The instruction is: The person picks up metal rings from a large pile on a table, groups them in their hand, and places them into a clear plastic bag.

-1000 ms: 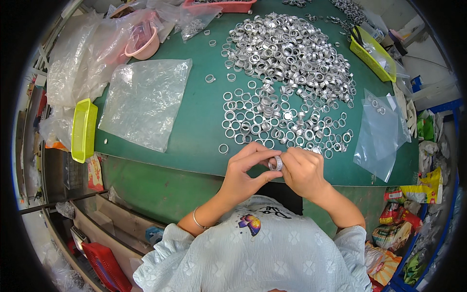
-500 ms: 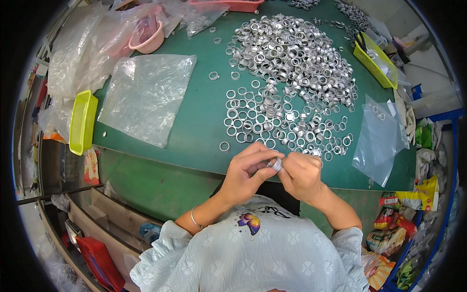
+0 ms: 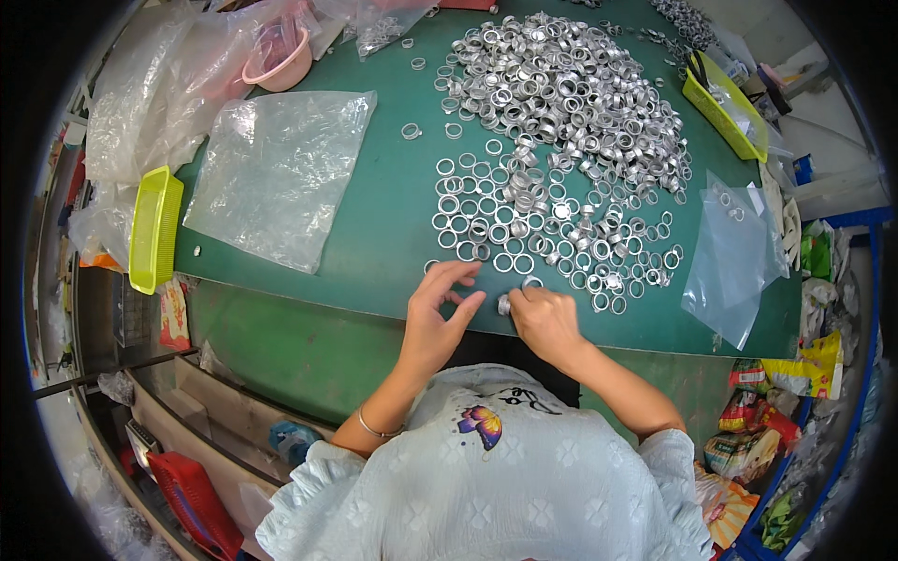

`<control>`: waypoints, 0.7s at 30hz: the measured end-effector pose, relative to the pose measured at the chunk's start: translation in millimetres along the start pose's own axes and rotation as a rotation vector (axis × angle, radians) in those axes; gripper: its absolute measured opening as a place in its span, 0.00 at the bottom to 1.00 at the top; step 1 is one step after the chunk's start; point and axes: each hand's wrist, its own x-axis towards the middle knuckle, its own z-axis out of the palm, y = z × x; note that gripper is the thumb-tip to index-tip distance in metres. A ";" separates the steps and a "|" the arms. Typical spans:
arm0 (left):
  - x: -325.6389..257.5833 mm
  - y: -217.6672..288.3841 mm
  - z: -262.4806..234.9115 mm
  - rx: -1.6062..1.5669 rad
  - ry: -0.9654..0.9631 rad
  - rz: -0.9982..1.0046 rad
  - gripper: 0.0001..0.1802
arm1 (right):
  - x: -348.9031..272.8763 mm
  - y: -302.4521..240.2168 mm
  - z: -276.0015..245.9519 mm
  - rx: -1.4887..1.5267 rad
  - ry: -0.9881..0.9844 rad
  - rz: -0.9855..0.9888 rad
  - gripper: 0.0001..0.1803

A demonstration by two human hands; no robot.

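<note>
A large heap of silver metal rings [image 3: 571, 93] covers the far part of the green table [image 3: 374, 234]. Nearer me, single rings [image 3: 496, 220] lie spread flat. My right hand [image 3: 545, 318] pinches a short stack of rings [image 3: 504, 305] at the table's near edge. My left hand [image 3: 440, 313] hovers just left of that stack with fingers spread, fingertips over the loose rings, holding nothing that I can see.
A clear plastic bag [image 3: 276, 173] lies flat at left, another clear bag [image 3: 734, 252] at right. Yellow trays stand at the left edge [image 3: 154, 229] and far right [image 3: 725, 107]. A pink bowl [image 3: 281, 61] sits at the back left among crumpled plastic.
Both hands were together on the ring stack near my chest. Now they have moved forward to the table edge, and my left hand has let go and opened.
</note>
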 end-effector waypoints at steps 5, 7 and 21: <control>-6.3 -7.6 -3.7 0.033 0.096 0.022 0.16 | 12.8 -13.4 -19.6 -0.011 0.062 -0.078 0.07; -4.0 -5.4 1.1 0.056 0.111 0.050 0.15 | 3.1 -5.6 9.0 -0.073 -0.032 -0.030 0.06; -4.6 1.1 -4.4 -0.510 -0.271 -0.348 0.19 | 18.3 -20.0 -37.9 0.046 0.070 -0.109 0.05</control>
